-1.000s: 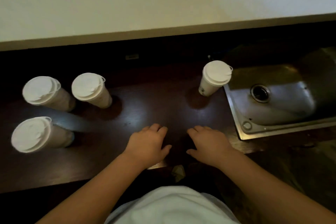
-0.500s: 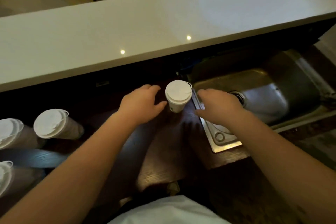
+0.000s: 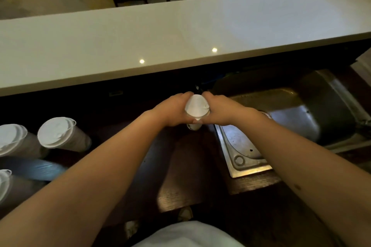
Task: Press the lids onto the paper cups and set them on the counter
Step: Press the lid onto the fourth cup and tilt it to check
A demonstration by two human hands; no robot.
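Gripping round white-lidded paper cup (image 3: 196, 108) w/ both hands — left (image 3: 172, 110), right (image 3: 220, 109) — beside steel sink (image 3: 297, 118).

Both bare forearms reach forward and converge. The left hand (image 3: 172, 109) and right hand (image 3: 221, 109) face each other, palms inward, fingers (image 3: 185, 94) curled around the far side, thumbs meeting at the near side, closed on a lidded cup (image 3: 196, 106).

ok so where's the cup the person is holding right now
In the head view the lidded cup sits mid-frame between the left hand and right hand, on the dark worktop just left of the sink.
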